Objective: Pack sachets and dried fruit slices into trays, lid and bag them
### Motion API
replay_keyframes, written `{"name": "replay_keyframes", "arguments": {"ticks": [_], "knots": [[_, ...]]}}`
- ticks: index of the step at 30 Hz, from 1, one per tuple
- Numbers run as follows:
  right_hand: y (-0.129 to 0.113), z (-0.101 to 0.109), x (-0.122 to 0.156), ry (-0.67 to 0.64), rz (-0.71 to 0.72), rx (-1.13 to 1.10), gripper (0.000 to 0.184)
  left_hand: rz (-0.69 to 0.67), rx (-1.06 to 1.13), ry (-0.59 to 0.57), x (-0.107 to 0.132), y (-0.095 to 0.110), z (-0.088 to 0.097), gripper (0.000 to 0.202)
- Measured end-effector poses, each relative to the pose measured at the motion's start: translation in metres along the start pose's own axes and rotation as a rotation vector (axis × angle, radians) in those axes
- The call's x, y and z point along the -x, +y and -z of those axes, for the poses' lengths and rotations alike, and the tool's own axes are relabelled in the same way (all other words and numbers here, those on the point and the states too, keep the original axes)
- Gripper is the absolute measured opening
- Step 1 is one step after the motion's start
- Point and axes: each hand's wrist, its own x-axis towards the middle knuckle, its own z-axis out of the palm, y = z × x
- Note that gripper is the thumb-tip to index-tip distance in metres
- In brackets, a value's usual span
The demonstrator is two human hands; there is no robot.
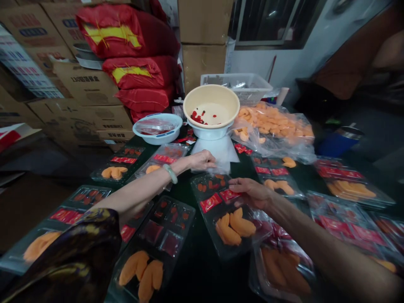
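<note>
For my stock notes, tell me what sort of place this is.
Probably a small food-packing workshop: black plastic trays holding orange pieces and red sachets cover the table, a clear bag holds more orange pieces, and cardboard boxes are stacked behind.

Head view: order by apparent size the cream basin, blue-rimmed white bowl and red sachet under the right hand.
Cream basin, only slightly larger than the blue-rimmed white bowl; then the red sachet, clearly smallest.

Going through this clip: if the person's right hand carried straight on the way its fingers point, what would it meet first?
Probably the clear plastic film rising just ahead of the right hand's fingertips, above the black tray. Depth is unclear, so the hand might pass slightly beneath or beside it.
</note>
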Motion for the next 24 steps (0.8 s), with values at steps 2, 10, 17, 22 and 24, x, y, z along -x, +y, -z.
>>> {"name": "replay_keyframes", "arguments": {"ticks": [2, 10, 17, 22, 24], "knots": [[0.003, 0.0, 0.011, 0.052, 0.022, 0.005, 0.056, -0.037, -0.036, -0.027, 0.008, 0.016, 0.003, 0.034], [0.035, -0.018, 0.056, 0.064, 0.074, 0.001, 0.087, -0.14, -0.467, 0.124, 0.031, 0.067, -0.012, 0.032], [0.054, -0.041, 0.082, 0.188, 0.055, -0.054, 0.087, -0.24, -0.492, 0.063, 0.042, 0.088, -0.035, 0.033], [0.069, -0.028, 0.096, 0.18, 0.085, -0.099, 0.086, -0.276, -0.378, 0.051, 0.058, 0.109, -0.035, 0.03], [0.074, -0.026, 0.102, 0.171, 0.091, -0.105, 0.087, -0.31, -0.323, 0.045, 0.065, 0.121, -0.036, 0.029]]}}
